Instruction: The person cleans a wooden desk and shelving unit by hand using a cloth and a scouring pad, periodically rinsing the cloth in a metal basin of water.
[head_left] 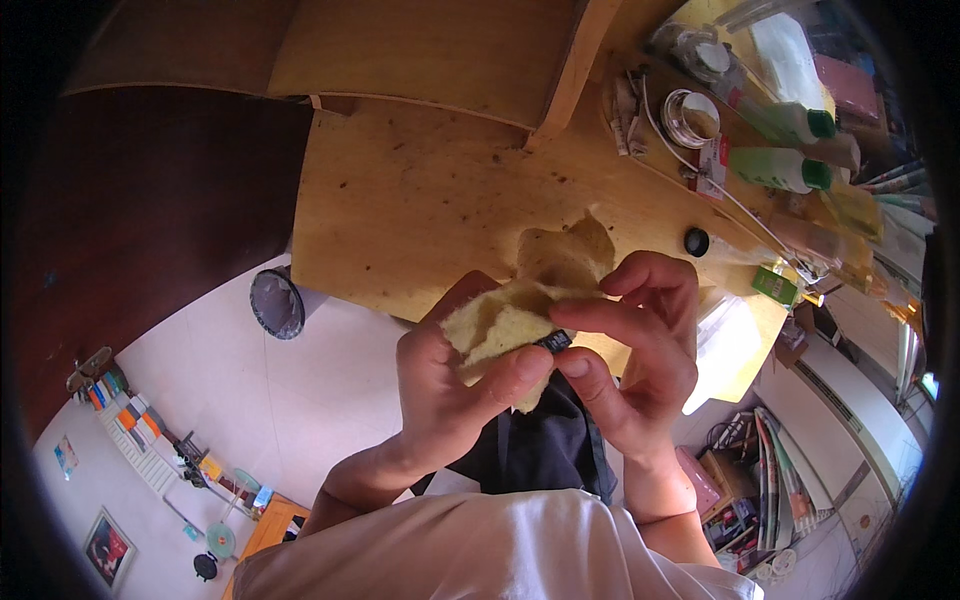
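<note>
A crumpled, pale yellow, soft-looking sheet (500, 325) is held over the near edge of the wooden table; I cannot tell whether it is cloth or fibrous paper. My left hand (450, 375) is closed on it, thumb on top and fingers hidden behind. A small black piece with light marks (554, 342) sits at the sheet's edge by the left thumb tip. My right hand (640, 350) pinches at this piece, index finger above and thumb below. Beyond my hands, more yellowish crumpled material (565, 248) rises over the table.
The wooden table (400, 190) has dark specks and a wooden shelf unit (420, 50) at its back. To the right are a round black cap (696, 241), green-capped bottles (770, 168), a wire spool (690, 118) and a green box (775, 286). A bin (277, 303) stands at left.
</note>
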